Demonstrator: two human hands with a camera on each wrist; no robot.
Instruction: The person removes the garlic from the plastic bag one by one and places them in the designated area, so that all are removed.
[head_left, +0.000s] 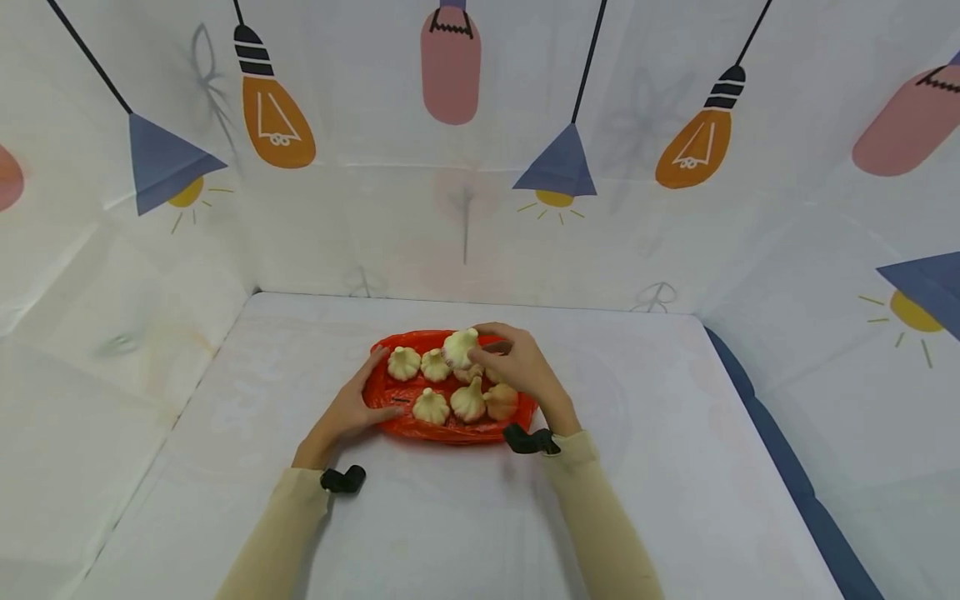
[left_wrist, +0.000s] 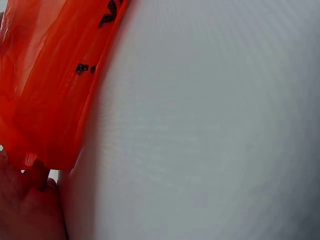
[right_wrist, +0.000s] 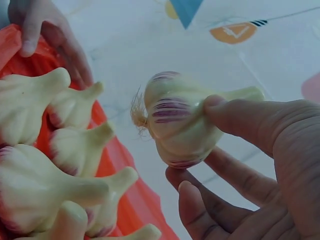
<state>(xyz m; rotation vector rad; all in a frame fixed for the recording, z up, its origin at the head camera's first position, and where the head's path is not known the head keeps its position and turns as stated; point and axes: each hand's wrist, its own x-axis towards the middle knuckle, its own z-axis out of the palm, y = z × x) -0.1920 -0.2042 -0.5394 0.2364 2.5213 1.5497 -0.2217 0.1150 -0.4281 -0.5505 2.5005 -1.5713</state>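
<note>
I recorded the garlic bulb (head_left: pixel 459 350) pinched in the right hand (head_left: pixel 519 363), above the far side of the red bag (head_left: pixel 442 432), stem (right_wrist: pixel 246 93) pointing far and right, with the left hand (head_left: pixel 351 408) spread against the bag's left end.

An oval red plastic bag (head_left: pixel 427 432) on a flat white table (head_left: pixel 660 467) contains rounded cream garlic bulbs (head_left: pixel 431 407) in two rows. Left end: bare left hand (head_left: pixel 352 404). Above the rear row: a further bulb (head_left: pixel 461 348), in the bare right hand (head_left: pixel 521 362).
</note>
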